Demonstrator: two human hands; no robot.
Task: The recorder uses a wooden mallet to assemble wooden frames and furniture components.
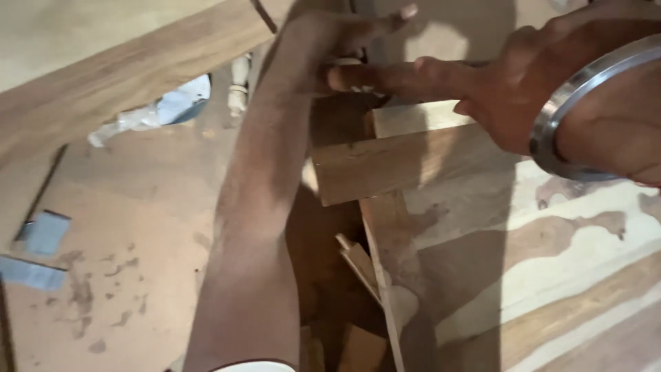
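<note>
Left hand (330, 41) stretched forward, fingers loosely curled, grasping nothing visible. Right hand (509, 96), steel bangle (578, 103) on wrist, fingers extended over wood block (385, 162) just below, not gripping. Step: reaching. Next needs fingers closing on block edges.

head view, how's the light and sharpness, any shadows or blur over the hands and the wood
Head view: warm, dim light; the whole frame is soft with motion blur. The left hand and right hand with its steel bangle are smeared at the edges. A broad dark shadow falls across the short brown wooden block and the pale streaked wooden board. No glare.
</note>
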